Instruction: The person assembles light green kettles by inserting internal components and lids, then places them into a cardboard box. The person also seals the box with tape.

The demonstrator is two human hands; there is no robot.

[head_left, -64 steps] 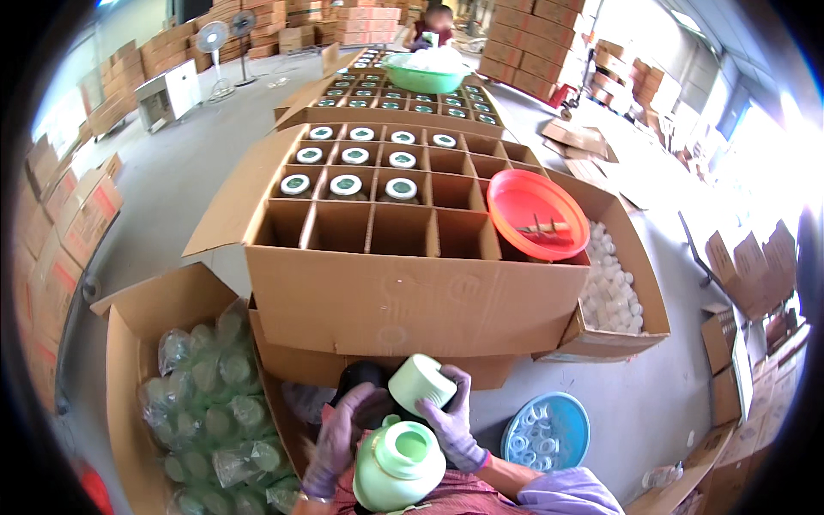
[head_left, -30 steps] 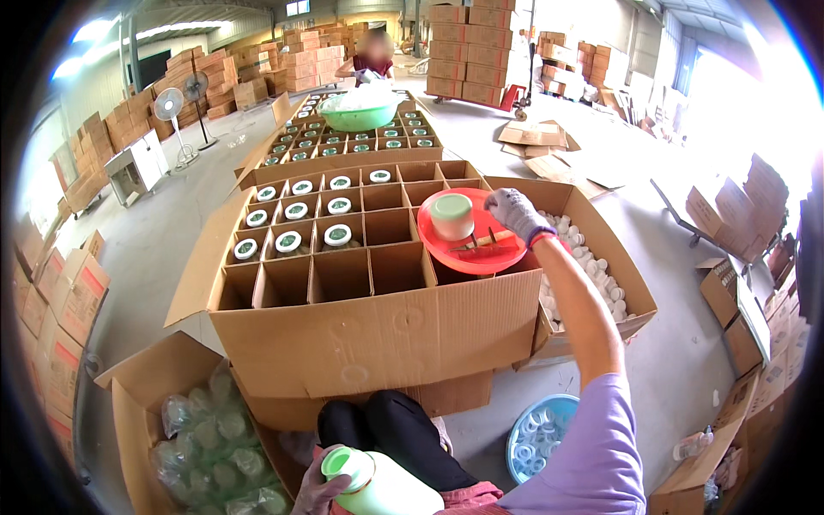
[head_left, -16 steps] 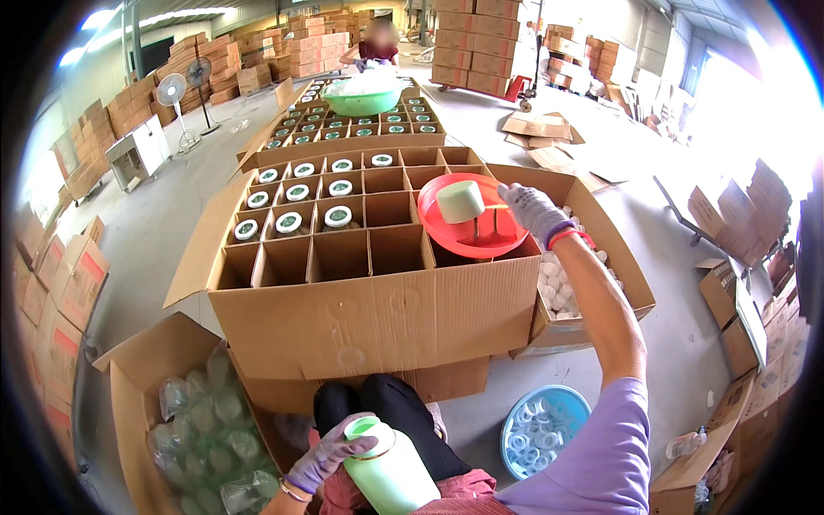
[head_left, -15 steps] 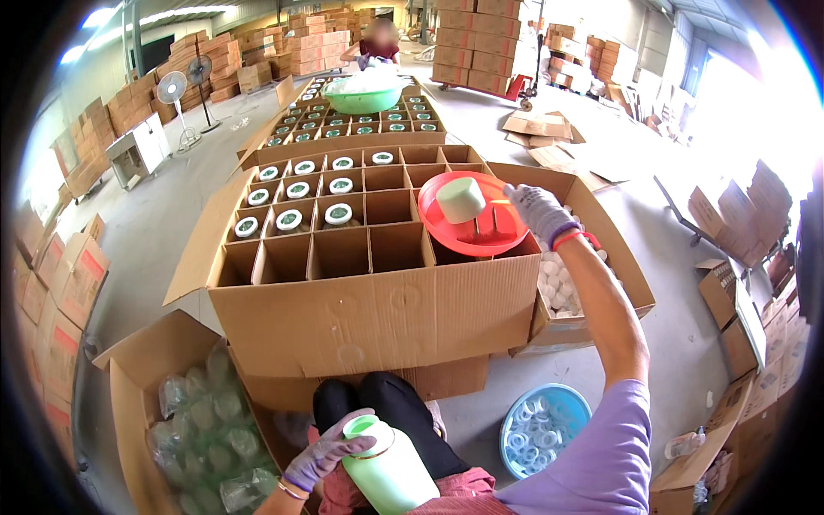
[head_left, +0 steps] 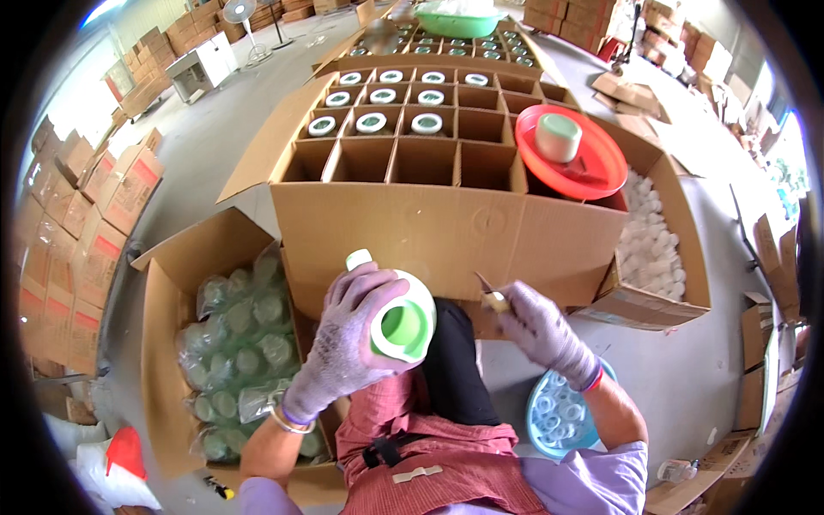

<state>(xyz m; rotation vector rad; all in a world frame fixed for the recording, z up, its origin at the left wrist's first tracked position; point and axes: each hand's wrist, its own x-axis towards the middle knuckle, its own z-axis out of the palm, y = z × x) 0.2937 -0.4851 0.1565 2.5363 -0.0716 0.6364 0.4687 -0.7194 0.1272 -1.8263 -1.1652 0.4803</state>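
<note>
My gloved left hand (head_left: 348, 335) is wrapped round a light green jug (head_left: 424, 309), tilted so its open mouth and pouring lip face me above my lap. In my gloved right hand (head_left: 545, 330), pinched between thumb and fingers, is a small knife-like tool (head_left: 484, 281) with a thin dark blade and a pale part by the fingertips; the rest of it is hidden. It is held apart from the jug. A red basin (head_left: 611, 182) lies on the carton's right corner, with a pale green cup (head_left: 558, 137) and a dark slim piece inside.
Ahead stands a divided carton (head_left: 386, 215) with several white-rimmed lids in its cells. A carton of bagged green cups (head_left: 240, 343) is at left. White round pieces (head_left: 648, 232) fill a carton at right. A blue basin (head_left: 536, 429) of translucent rings sits on the floor.
My right hand has come back from the red basin with the small tool. My left hand has raised the jug and turned its mouth toward me. The view has tipped down.
</note>
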